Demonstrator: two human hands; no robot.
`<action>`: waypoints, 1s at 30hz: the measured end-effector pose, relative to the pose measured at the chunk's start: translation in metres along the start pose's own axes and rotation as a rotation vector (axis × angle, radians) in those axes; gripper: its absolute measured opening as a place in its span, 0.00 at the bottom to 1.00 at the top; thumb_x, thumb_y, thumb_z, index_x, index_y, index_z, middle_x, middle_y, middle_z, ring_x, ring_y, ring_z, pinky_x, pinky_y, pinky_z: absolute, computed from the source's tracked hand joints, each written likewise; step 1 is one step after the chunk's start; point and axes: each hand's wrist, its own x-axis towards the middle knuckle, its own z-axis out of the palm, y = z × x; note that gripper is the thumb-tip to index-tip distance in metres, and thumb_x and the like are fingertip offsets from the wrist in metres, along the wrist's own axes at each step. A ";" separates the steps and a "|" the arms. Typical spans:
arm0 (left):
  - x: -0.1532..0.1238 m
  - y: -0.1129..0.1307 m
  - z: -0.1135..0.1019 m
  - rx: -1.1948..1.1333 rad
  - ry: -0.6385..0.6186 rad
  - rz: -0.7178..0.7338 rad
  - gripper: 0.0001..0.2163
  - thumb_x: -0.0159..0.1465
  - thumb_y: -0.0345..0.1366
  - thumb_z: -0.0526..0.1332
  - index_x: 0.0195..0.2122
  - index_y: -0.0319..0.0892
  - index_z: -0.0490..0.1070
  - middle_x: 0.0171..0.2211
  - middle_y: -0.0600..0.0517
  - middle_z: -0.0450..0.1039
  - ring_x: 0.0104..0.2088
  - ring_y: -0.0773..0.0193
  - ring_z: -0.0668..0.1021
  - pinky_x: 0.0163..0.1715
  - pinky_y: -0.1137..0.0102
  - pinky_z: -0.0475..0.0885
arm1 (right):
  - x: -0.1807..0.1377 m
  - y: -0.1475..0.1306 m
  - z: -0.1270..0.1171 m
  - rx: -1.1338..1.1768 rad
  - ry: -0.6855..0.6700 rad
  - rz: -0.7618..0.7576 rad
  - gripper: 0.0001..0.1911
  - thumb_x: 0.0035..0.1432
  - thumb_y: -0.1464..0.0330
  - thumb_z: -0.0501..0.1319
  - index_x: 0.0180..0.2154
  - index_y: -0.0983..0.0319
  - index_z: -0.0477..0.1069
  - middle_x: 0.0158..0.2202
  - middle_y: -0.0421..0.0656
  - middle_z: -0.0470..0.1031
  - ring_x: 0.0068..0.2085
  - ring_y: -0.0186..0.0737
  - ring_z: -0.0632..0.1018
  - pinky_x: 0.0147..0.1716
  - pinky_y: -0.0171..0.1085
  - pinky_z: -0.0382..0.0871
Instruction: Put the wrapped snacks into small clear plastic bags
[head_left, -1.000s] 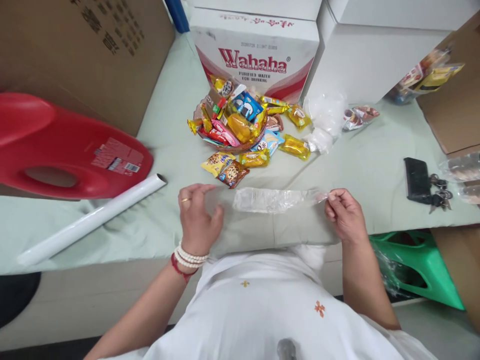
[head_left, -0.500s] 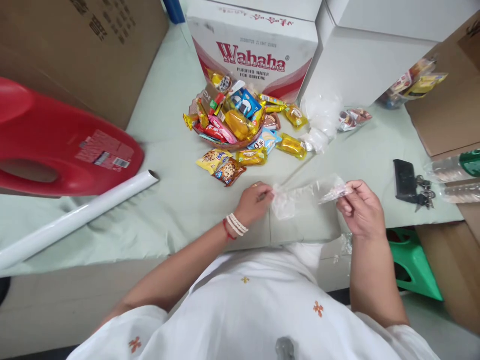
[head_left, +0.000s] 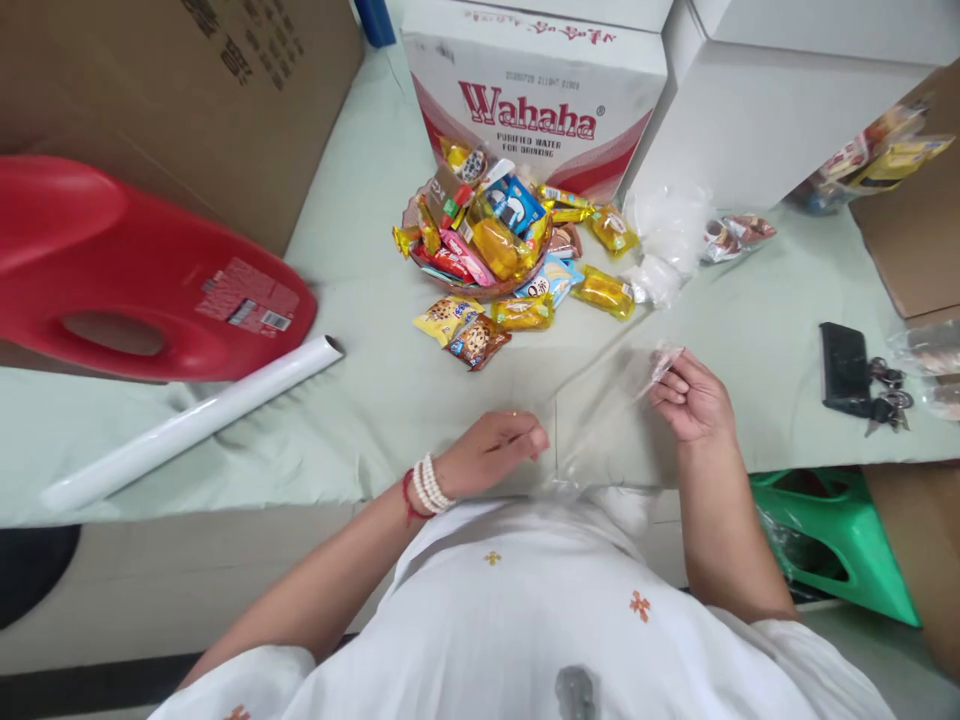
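Observation:
A clear plastic bag (head_left: 600,410) hangs spread between my two hands over the near edge of the table. My left hand (head_left: 499,450), with a bead bracelet at the wrist, pinches the bag's left edge. My right hand (head_left: 690,395) pinches its upper right corner, fingers closed. Beyond the bag a small basket (head_left: 480,292) is heaped with wrapped snacks, and more packets lie around it: a cookie pack (head_left: 476,342), yellow packs (head_left: 604,292).
A pale green cloth (head_left: 360,380) covers the table. A red plastic stool (head_left: 135,280) and a white paper roll (head_left: 195,420) lie at left. Cardboard boxes and a Wahaha carton (head_left: 532,100) stand behind. A black wallet with keys (head_left: 855,375) is at right, a green stool (head_left: 832,540) below.
The bag was stretched wide and crumpled between my hands; my left hand came right to it, and now the bag hangs opened flat, with my right hand raised slightly.

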 end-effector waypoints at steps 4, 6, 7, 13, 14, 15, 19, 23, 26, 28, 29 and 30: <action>0.024 0.007 0.027 0.276 0.296 0.006 0.22 0.67 0.58 0.58 0.35 0.42 0.72 0.34 0.50 0.72 0.33 0.62 0.72 0.40 0.64 0.70 | -0.004 0.004 0.023 -0.073 -0.097 0.021 0.15 0.49 0.72 0.74 0.34 0.61 0.69 0.30 0.36 0.74 0.17 0.19 0.55 0.11 0.17 0.52; 0.040 0.009 0.045 0.280 0.355 0.034 0.24 0.60 0.59 0.66 0.42 0.43 0.72 0.41 0.48 0.72 0.37 0.60 0.74 0.42 0.63 0.71 | -0.009 0.009 0.035 -0.078 -0.130 0.024 0.15 0.50 0.71 0.74 0.34 0.61 0.69 0.30 0.35 0.74 0.17 0.19 0.55 0.11 0.17 0.53; 0.048 0.008 0.054 0.265 0.362 0.037 0.25 0.57 0.58 0.70 0.44 0.43 0.72 0.42 0.47 0.73 0.39 0.59 0.75 0.43 0.62 0.72 | -0.011 0.012 0.041 -0.074 -0.133 0.020 0.15 0.50 0.70 0.75 0.33 0.61 0.69 0.30 0.35 0.74 0.17 0.19 0.55 0.12 0.17 0.53; 0.073 -0.005 0.071 -0.165 0.334 -0.067 0.10 0.62 0.42 0.65 0.30 0.42 0.71 0.30 0.53 0.71 0.34 0.63 0.74 0.39 0.67 0.70 | -0.016 0.015 0.052 -0.115 -0.144 0.000 0.16 0.48 0.69 0.76 0.32 0.61 0.70 0.29 0.34 0.72 0.18 0.19 0.56 0.13 0.18 0.53; 0.072 -0.007 0.067 -0.311 0.337 -0.107 0.10 0.62 0.42 0.64 0.30 0.42 0.70 0.29 0.54 0.71 0.33 0.65 0.74 0.37 0.68 0.69 | -0.014 0.011 0.049 -0.129 -0.141 0.001 0.16 0.48 0.69 0.77 0.32 0.61 0.70 0.29 0.34 0.72 0.18 0.19 0.56 0.13 0.19 0.53; 0.069 -0.009 0.062 -0.457 0.347 -0.153 0.11 0.61 0.43 0.65 0.30 0.42 0.70 0.29 0.54 0.72 0.32 0.65 0.75 0.36 0.69 0.69 | -0.012 0.008 0.044 -0.142 -0.131 0.006 0.16 0.47 0.69 0.77 0.32 0.61 0.70 0.29 0.34 0.72 0.19 0.20 0.56 0.13 0.19 0.52; 0.061 -0.013 0.046 -0.796 0.472 -0.286 0.16 0.56 0.47 0.70 0.31 0.43 0.66 0.32 0.54 0.76 0.33 0.65 0.79 0.33 0.72 0.71 | -0.001 0.000 0.019 -0.215 -0.049 -0.014 0.19 0.44 0.66 0.79 0.32 0.61 0.72 0.29 0.35 0.73 0.20 0.21 0.61 0.15 0.21 0.54; 0.063 -0.014 0.045 -0.767 0.580 -0.297 0.20 0.59 0.51 0.68 0.27 0.44 0.62 0.28 0.54 0.76 0.29 0.65 0.79 0.30 0.71 0.72 | -0.008 0.014 0.001 -0.398 0.113 -0.164 0.22 0.52 0.49 0.74 0.38 0.58 0.76 0.36 0.41 0.77 0.32 0.30 0.75 0.26 0.27 0.71; 0.070 -0.015 0.048 -0.744 0.615 -0.302 0.22 0.60 0.56 0.66 0.25 0.45 0.60 0.27 0.53 0.76 0.29 0.63 0.80 0.31 0.69 0.73 | -0.028 0.028 -0.004 -0.571 0.129 -0.223 0.25 0.59 0.43 0.66 0.45 0.56 0.77 0.45 0.44 0.79 0.41 0.36 0.78 0.35 0.32 0.76; 0.074 -0.016 0.048 -0.760 0.617 -0.305 0.23 0.60 0.58 0.66 0.26 0.45 0.60 0.27 0.53 0.75 0.30 0.63 0.80 0.31 0.68 0.73 | -0.041 0.034 -0.002 -0.652 0.046 -0.197 0.25 0.58 0.46 0.68 0.49 0.55 0.77 0.48 0.45 0.80 0.44 0.39 0.79 0.40 0.35 0.77; 0.076 -0.017 0.047 -0.768 0.615 -0.313 0.23 0.59 0.58 0.65 0.26 0.45 0.59 0.27 0.53 0.75 0.30 0.63 0.80 0.31 0.68 0.73 | -0.045 0.037 -0.001 -0.681 -0.006 -0.172 0.24 0.57 0.47 0.70 0.48 0.55 0.78 0.46 0.45 0.80 0.43 0.39 0.79 0.40 0.35 0.77; 0.077 -0.018 0.046 -0.767 0.615 -0.324 0.24 0.60 0.59 0.64 0.27 0.45 0.59 0.28 0.53 0.74 0.30 0.62 0.80 0.31 0.69 0.72 | -0.049 0.038 0.001 -0.700 -0.051 -0.143 0.22 0.56 0.49 0.72 0.45 0.56 0.79 0.43 0.44 0.81 0.40 0.38 0.79 0.38 0.34 0.77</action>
